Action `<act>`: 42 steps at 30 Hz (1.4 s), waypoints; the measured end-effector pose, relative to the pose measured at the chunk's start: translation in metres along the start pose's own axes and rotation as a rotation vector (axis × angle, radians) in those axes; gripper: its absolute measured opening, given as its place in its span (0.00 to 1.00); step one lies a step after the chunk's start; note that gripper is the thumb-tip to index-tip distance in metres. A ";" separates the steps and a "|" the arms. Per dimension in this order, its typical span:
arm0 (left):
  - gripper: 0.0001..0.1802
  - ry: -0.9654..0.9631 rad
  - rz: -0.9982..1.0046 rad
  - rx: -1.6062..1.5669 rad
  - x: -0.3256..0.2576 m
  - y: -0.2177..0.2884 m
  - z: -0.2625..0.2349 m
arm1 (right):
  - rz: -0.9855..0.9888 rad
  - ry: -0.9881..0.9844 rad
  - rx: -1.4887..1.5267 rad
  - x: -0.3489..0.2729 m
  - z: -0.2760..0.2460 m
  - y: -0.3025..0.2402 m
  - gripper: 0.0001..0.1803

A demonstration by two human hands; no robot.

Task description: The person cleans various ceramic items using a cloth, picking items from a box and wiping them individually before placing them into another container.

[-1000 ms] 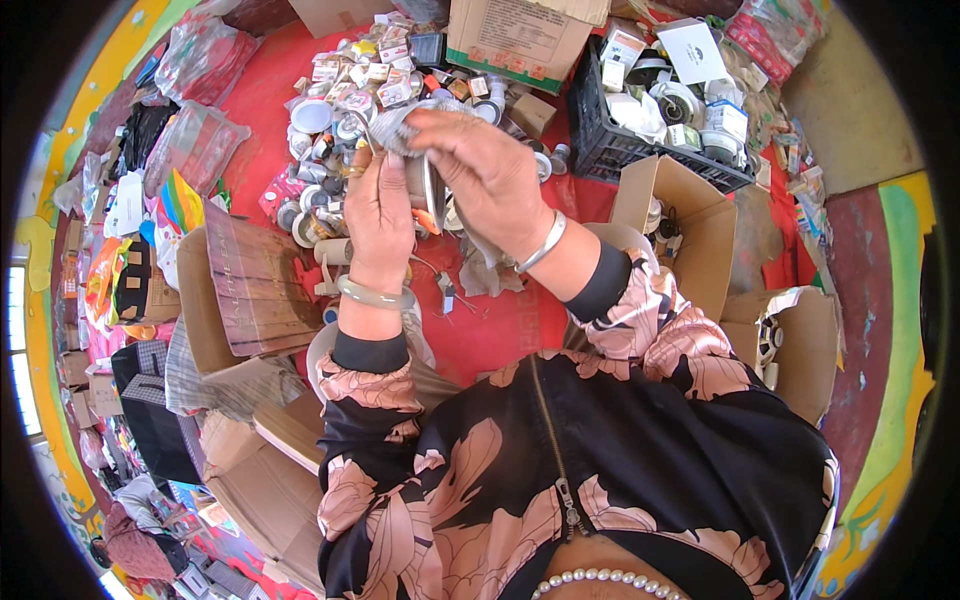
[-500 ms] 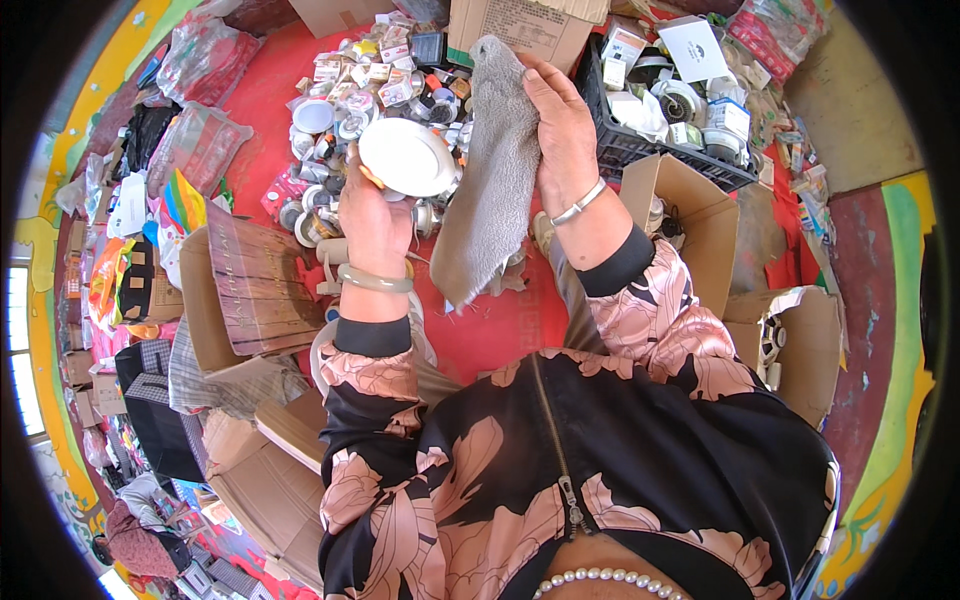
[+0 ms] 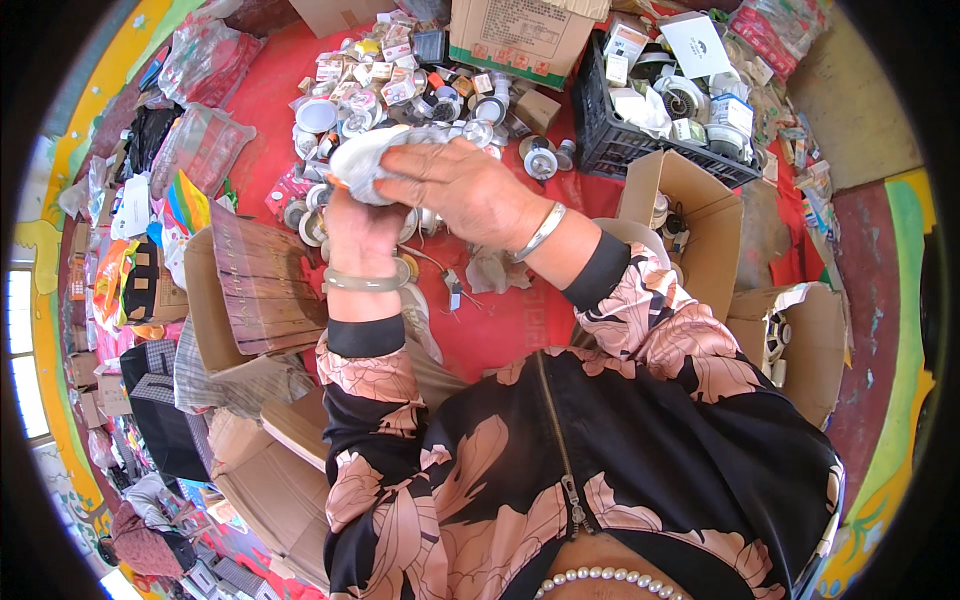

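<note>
A round white light fitting (image 3: pixel 346 158) is tilted above the pile, gripped from below by my left hand (image 3: pixel 366 232). My right hand (image 3: pixel 470 192) presses a grey cloth (image 3: pixel 376 160) over the fitting's face, fingers laid across it. Much of the cloth is hidden under that hand, and the fitting's right side is covered. Behind both hands spreads a heap of small light fittings and little boxes (image 3: pixel 397 88). A loose wire with a small connector (image 3: pixel 454 290) lies on the red floor cover below my wrists.
A black plastic crate (image 3: pixel 655 158) of fittings and boxes stands at the right, near open cartons (image 3: pixel 712 220). Another carton (image 3: pixel 515 40) is at the far middle. On the left are an open carton with a wood-patterned flap (image 3: pixel 265 285) and plastic bags (image 3: pixel 205 150).
My right hand has swung left and down, bringing the hanging grey cloth onto the light fitting. My left hand has shifted slightly left and down, still holding the fitting.
</note>
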State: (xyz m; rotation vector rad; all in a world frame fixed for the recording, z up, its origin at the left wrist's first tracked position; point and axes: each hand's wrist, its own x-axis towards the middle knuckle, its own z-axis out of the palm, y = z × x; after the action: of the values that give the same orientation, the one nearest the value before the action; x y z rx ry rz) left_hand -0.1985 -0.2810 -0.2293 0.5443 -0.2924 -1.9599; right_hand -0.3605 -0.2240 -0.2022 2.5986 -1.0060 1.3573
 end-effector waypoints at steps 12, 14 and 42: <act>0.25 -0.190 0.403 -0.022 -0.025 0.023 0.019 | 1.155 0.414 1.303 0.002 -0.026 0.017 0.14; 0.27 -0.243 0.440 0.187 -0.022 0.021 0.007 | 1.196 0.297 1.566 0.000 -0.025 0.012 0.16; 0.46 -0.230 0.289 0.276 -0.026 -0.022 0.042 | 0.123 0.242 -0.078 0.002 -0.004 -0.009 0.16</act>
State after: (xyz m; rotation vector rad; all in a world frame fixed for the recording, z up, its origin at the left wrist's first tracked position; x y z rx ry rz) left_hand -0.2274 -0.2492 -0.1963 0.4244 -0.7533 -1.7097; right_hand -0.3580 -0.2168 -0.1964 2.2821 -1.1675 1.5782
